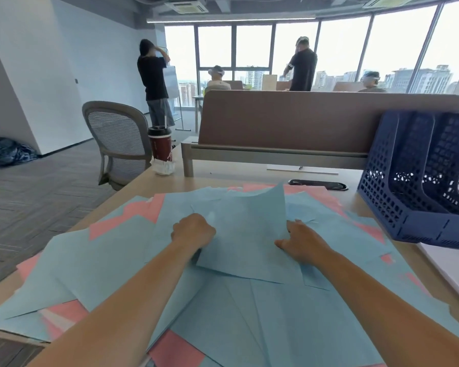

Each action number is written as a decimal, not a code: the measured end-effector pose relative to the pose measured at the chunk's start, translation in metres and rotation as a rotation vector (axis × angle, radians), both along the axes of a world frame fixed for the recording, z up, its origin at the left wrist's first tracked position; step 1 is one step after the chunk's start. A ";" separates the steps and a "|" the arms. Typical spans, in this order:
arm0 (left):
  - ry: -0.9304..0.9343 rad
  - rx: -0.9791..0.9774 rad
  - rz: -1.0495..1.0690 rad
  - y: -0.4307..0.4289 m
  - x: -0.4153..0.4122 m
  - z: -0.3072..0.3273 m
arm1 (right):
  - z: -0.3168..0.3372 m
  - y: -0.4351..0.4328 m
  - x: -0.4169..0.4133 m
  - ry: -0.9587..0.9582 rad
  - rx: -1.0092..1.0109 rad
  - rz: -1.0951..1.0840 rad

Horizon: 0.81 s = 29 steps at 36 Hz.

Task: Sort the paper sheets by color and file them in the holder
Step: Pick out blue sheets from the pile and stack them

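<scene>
Near edge: pink paper sheets point(175, 348) show in patches from under a loose overlapping spread of light blue paper sheets point(104, 260), which covers most of the pale wooden desk point(141, 184).
Left hand point(194, 230): fingers curled tight into a fist, clamped on the left edge of one raised blue sheet point(249, 234).
Right hand point(300, 242): at the same sheet's right edge, thumb lying on top of the paper and fingers stretched forward close together; whether they reach under the sheet cannot be told.
Raised blue sheet: held between both hands above the middle of the spread, its far corner curling upward.
Holder: a dark blue plastic mesh file holder point(414, 176) stands on the desk to the right, just beyond the spread, its upright compartments open toward the camera; no paper shows in them.
Behind the papers: a flat black oval object point(318, 185) lies on the desk near the holder.
Far left corner: a red cup with a black lid point(159, 145) stands on crumpled white paper point(163, 166).
Desk back: a brown divider panel point(302, 117) runs along it.
Beyond: a grey mesh office chair point(117, 139) stands at the left, and several people stand or sit before tall windows point(252, 46).
</scene>
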<state>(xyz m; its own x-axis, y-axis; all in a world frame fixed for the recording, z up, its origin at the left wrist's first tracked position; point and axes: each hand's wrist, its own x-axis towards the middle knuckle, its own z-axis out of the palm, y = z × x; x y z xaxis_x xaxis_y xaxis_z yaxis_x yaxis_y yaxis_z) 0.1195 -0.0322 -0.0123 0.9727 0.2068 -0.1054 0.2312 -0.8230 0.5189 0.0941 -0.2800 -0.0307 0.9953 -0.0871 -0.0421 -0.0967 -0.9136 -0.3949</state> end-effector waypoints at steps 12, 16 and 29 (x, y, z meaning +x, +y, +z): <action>-0.021 -0.119 -0.026 -0.002 0.005 0.008 | 0.002 0.007 0.004 -0.029 0.147 -0.116; 0.014 -0.127 -0.046 -0.004 0.005 0.011 | 0.004 0.014 0.001 -0.048 0.185 -0.131; -0.013 -0.285 -0.081 -0.001 0.002 0.012 | 0.000 0.014 0.010 -0.060 0.184 -0.117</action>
